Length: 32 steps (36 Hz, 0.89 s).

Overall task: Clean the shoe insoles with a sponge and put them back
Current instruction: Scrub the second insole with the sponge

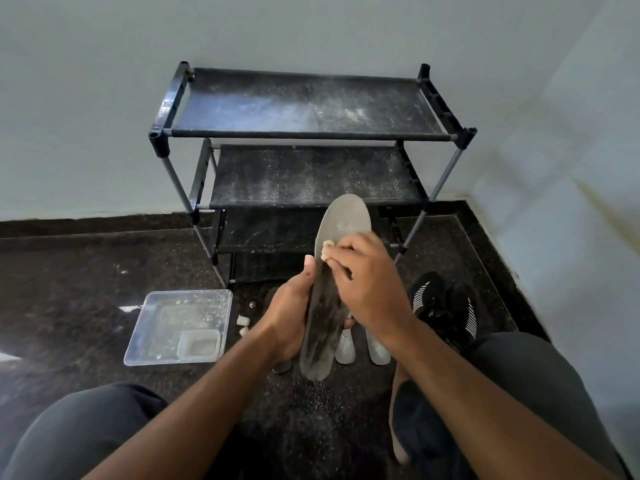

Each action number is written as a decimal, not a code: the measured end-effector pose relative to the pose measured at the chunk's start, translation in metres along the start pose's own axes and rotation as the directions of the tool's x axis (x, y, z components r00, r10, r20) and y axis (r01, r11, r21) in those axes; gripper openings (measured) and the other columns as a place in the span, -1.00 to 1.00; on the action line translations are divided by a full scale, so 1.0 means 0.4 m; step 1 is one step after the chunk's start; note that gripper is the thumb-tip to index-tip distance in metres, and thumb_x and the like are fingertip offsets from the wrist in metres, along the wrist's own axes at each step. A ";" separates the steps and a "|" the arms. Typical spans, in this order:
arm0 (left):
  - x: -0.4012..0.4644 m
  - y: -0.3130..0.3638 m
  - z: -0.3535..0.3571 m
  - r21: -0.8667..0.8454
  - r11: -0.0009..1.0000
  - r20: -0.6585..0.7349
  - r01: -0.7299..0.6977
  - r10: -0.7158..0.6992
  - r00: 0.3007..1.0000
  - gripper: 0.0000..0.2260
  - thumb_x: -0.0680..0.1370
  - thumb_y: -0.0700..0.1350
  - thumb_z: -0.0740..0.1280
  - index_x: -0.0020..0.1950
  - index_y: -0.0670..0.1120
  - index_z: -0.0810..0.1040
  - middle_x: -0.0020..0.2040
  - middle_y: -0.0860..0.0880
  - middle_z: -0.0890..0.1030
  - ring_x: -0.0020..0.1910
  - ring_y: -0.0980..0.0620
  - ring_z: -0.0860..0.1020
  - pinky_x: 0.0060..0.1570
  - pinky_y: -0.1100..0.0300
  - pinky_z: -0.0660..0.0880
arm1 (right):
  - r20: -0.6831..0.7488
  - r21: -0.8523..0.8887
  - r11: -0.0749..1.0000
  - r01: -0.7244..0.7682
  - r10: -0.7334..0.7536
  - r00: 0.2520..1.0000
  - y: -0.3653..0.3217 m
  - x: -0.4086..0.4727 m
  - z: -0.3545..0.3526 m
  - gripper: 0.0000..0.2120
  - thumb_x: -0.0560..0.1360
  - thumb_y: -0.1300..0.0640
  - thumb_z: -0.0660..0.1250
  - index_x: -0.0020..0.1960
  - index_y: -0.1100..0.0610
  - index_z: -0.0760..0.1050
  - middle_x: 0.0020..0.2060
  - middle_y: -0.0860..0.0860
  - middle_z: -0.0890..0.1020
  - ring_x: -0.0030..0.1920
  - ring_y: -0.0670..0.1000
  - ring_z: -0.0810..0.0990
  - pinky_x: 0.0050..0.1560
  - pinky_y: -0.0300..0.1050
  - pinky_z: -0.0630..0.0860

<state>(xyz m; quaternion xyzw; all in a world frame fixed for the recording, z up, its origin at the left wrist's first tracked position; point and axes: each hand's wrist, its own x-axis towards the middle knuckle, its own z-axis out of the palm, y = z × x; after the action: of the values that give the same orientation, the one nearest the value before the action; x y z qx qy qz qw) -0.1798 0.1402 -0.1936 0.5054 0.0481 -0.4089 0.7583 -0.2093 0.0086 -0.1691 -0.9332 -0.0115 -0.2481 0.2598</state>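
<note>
A long grey insole (343,220) is held up in front of me, its lower half wet and dark. My left hand (294,306) grips it from the left edge, thumb along the side. My right hand (367,282) presses a small pale sponge (326,249) against the insole's middle, fingers curled round it. Two more grey insoles (377,349) lie on the dark floor beneath my hands, partly hidden. A pair of black shoes with white stripes (446,306) stands on the floor to the right.
A clear plastic tray (152,323) with a small tub (199,344) inside sits on the floor at left; two small pale sponge pieces (242,323) lie beside it. A dusty black shoe rack (304,133) stands against the wall ahead. My knees frame the bottom.
</note>
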 end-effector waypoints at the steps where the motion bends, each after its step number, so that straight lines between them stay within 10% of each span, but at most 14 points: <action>1: 0.001 0.002 -0.002 -0.010 1.000 -0.004 -0.003 0.003 1.000 -0.42 0.70 0.25 0.06 0.38 -0.14 0.59 0.23 -0.27 0.66 0.14 -0.21 0.66 0.14 -0.13 0.61 | 0.048 0.025 0.999 0.033 -0.034 0.998 -0.008 -0.013 0.011 -0.87 0.59 0.24 0.36 0.01 0.25 0.68 -0.17 0.03 0.55 -0.05 0.01 0.48 -0.01 -0.14 0.49; 5: -0.002 0.013 -0.015 -0.009 1.000 -0.017 -0.022 0.022 1.000 -0.42 0.70 0.24 0.06 0.35 -0.17 0.60 0.17 -0.26 0.68 0.08 -0.18 0.69 0.07 -0.07 0.64 | 0.189 0.093 0.993 0.076 -0.092 0.978 -0.006 -0.017 -0.009 -0.85 0.58 0.21 0.36 -0.09 0.22 0.69 -0.21 0.00 0.55 -0.10 -0.02 0.46 -0.08 -0.12 0.48; 11: -0.001 -0.001 -0.005 0.019 1.000 0.061 0.001 -0.002 0.998 -0.36 0.70 0.29 0.02 0.32 -0.18 0.64 0.21 -0.33 0.63 0.05 -0.24 0.58 0.02 -0.10 0.58 | -0.134 -0.061 0.993 -0.101 0.092 0.987 0.054 0.027 -0.060 -0.84 0.55 0.29 0.38 0.12 0.25 0.64 -0.14 0.05 0.56 -0.05 0.01 0.45 -0.05 -0.23 0.38; 17: -0.001 0.001 -0.002 -0.076 0.997 0.075 0.015 -0.009 0.997 -0.41 0.69 0.26 0.06 0.34 -0.16 0.63 0.15 -0.31 0.64 0.02 -0.21 0.60 0.05 -0.11 0.58 | 0.096 -0.060 0.984 0.169 -0.162 0.982 0.018 -0.017 -0.010 -0.88 0.53 0.29 0.38 -0.17 0.28 0.62 -0.21 0.06 0.50 -0.11 0.06 0.48 -0.08 -0.05 0.52; 28: 0.003 0.003 -0.012 -0.081 0.997 0.085 0.014 -0.007 0.996 -0.38 0.68 0.29 0.08 0.37 -0.17 0.61 0.17 -0.29 0.63 0.05 -0.21 0.60 0.11 -0.14 0.54 | 0.186 0.000 0.984 0.180 -0.176 0.967 0.034 -0.019 -0.009 -0.85 0.57 0.26 0.39 -0.13 0.28 0.66 -0.18 0.01 0.53 -0.07 -0.01 0.49 -0.06 -0.11 0.53; 32: -0.001 0.002 -0.007 -0.016 1.000 0.091 0.013 -0.011 0.996 -0.34 0.67 0.31 0.06 0.33 -0.20 0.63 0.16 -0.31 0.64 0.00 -0.21 0.60 -0.02 -0.09 0.55 | 0.002 0.030 0.999 0.042 -0.042 0.999 0.049 0.013 -0.061 -0.91 0.55 0.25 0.42 0.00 0.25 0.68 -0.15 0.04 0.58 -0.08 -0.04 0.48 -0.06 -0.27 0.45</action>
<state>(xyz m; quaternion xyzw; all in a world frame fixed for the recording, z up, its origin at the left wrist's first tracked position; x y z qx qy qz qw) -0.1786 0.1426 -0.1941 0.4797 0.0202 -0.4356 0.7614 -0.2129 -0.0208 -0.1578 -0.9291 -0.0350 -0.2520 0.2684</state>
